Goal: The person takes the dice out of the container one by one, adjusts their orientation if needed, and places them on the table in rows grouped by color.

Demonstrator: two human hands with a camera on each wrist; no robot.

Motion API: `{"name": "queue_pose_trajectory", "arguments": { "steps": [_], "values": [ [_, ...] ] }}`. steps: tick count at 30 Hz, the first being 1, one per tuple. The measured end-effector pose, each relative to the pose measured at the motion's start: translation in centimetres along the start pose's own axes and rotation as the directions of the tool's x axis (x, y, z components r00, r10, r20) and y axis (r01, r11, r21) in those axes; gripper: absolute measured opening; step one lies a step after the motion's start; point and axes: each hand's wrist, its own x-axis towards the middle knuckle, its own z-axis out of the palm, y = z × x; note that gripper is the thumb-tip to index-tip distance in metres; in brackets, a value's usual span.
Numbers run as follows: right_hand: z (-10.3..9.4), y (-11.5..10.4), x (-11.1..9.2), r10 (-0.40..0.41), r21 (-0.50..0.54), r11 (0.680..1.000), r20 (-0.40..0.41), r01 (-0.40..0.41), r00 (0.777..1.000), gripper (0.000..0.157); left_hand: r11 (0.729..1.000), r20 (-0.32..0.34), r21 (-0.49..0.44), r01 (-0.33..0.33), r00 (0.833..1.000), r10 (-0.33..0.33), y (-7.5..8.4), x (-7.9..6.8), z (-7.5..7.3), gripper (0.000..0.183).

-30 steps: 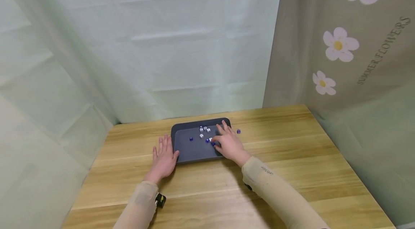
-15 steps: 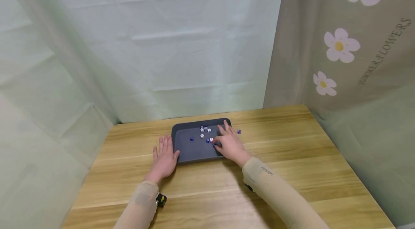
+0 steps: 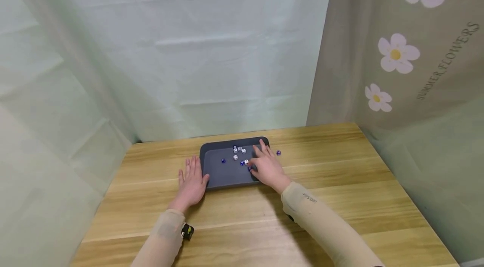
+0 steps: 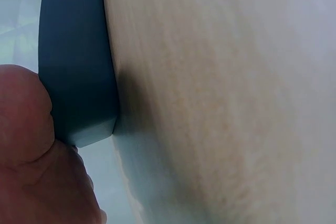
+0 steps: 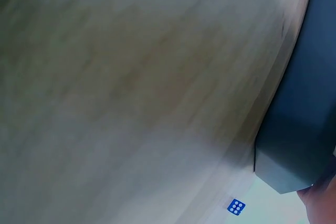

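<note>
A dark grey tray (image 3: 223,174) lies on the wooden table with several blue and white dice on it. My left hand (image 3: 192,185) rests at its left edge, fingers straight on the table and thumb against the rim. In the left wrist view the thumb (image 4: 21,119) touches the tray's wall. My right hand (image 3: 269,168) reaches over the tray's right side. Its thumb and index finger pinch a blue die (image 3: 249,168), while the other fingers spread toward the right rim. Close by lie a white die (image 3: 246,161) and another blue die (image 3: 242,163).
One blue die (image 3: 278,153) sits on the table (image 3: 321,166) to the right of the tray; the right wrist view shows this blue die (image 5: 236,206) too. Pale curtains (image 3: 227,48) hang behind the table and at both sides.
The blue die at my right fingertips has shifted slightly toward me, away from the white die beside it. My left hand stays in place at the tray's edge.
</note>
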Motion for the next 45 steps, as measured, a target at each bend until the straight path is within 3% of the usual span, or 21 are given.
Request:
{"name": "queue_pose_trajectory", "arguments": {
  "steps": [22, 33, 45],
  "values": [
    [-0.3, 0.5, 0.6, -0.015, -0.009, 1.000, -0.028, 0.015, 0.999, 0.013, 1.000, -0.004, 0.023, -0.009, 1.000, 0.009, -0.2, 1.2, -0.1, 0.076],
    [-0.3, 0.5, 0.6, -0.030, -0.017, 0.999, -0.029, 0.030, 0.999, 0.012, 0.999, 0.025, 0.041, 0.023, 0.999, -0.024, 0.6, 0.7, -0.9, 0.075],
    [-0.1, 0.6, 0.1, -0.068, -0.024, 0.998, -0.059, 0.066, 0.996, 0.012, 1.000, 0.012, 0.017, 0.002, 1.000, -0.002, 0.1, 0.4, -0.3, 0.075]
  ]
}}
